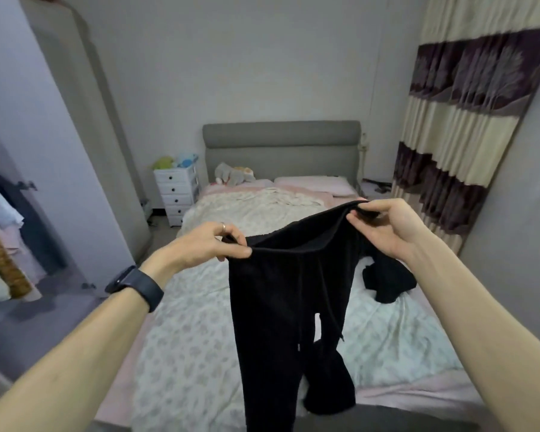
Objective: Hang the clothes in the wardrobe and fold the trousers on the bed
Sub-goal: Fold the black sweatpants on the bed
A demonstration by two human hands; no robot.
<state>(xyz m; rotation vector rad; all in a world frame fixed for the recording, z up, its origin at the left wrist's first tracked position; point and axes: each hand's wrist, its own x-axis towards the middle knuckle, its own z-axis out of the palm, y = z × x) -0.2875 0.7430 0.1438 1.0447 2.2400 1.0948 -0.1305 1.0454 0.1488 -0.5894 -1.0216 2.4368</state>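
Left grip (213,244) and right grip (387,229) each pinch the waistband of the black trousers (278,307), held up over the bed (184,338); a dark heap (387,283), perhaps clothing, lies behind.

White drawer unit (177,194), green and blue plush toys (176,161) on top, cream-and-purple banded curtain (459,126) at right

Grey walls (262,57); white drawer chest (177,194) back left; striped curtain (468,120) right; dim light.
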